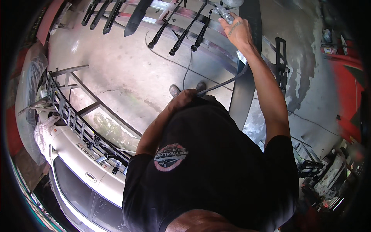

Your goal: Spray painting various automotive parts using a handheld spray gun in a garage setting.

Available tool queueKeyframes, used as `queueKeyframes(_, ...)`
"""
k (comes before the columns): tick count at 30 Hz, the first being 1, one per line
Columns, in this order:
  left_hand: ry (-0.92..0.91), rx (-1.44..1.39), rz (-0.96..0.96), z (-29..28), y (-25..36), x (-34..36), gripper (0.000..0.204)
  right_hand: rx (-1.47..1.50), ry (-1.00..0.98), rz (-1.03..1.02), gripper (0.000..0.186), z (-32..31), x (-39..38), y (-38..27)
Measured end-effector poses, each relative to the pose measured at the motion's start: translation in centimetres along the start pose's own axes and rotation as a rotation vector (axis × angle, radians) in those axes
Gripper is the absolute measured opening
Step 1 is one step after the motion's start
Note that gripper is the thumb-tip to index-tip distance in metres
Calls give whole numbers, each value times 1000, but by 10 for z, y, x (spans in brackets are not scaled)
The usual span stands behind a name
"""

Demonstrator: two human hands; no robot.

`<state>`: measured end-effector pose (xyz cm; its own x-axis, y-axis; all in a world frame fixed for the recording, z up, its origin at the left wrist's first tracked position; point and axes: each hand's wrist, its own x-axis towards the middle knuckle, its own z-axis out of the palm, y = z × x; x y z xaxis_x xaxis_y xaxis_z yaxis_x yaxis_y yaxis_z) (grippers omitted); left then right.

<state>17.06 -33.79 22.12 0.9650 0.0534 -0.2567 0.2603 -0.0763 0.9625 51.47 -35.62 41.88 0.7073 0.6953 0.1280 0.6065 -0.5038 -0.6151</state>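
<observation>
My right hand (238, 34) is closed on a silver spray gun (226, 15) near the top, beside a long dark panel (241, 108) that runs under my arm. My left hand (184, 97) is at my waist with curled fingers against a grey hose (220, 85); its grip is partly hidden. Several black bar-like parts (176, 40) and darker flat pieces (135, 19) hang on a metal rack (210, 23) ahead of me.
A metal frame (92, 106) and black lattice parts (63, 102) lie left, beside a white car (75, 166). Plastic-wrapped panels (31, 77) line that side. At right are a black bracket (281, 58) and red panels (348, 96). Hoses cross the concrete floor (116, 62).
</observation>
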Motion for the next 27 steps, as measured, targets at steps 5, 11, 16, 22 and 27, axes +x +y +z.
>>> queueKeyframes(5, -111, -72, -76, -16, -22, -4, 30, -9, -206, 116, 44, 0, -7, -19)
queueKeyframes(11, -123, -124, 10, -25, -52, -1, 32, 59, -513, 293, 50, 9, -14, -48)
queueKeyframes(16, 4, -115, -30, -31, -39, 0, 21, -231, -135, 66, 49, 13, 22, -53)
queueKeyframes(22, 31, -144, -54, -37, -37, 4, 20, -310, 166, -14, 53, 22, 72, -42)
queueKeyframes(27, 10, -136, -65, -41, -37, -6, 20, -309, -26, 31, 53, 20, 41, -47)
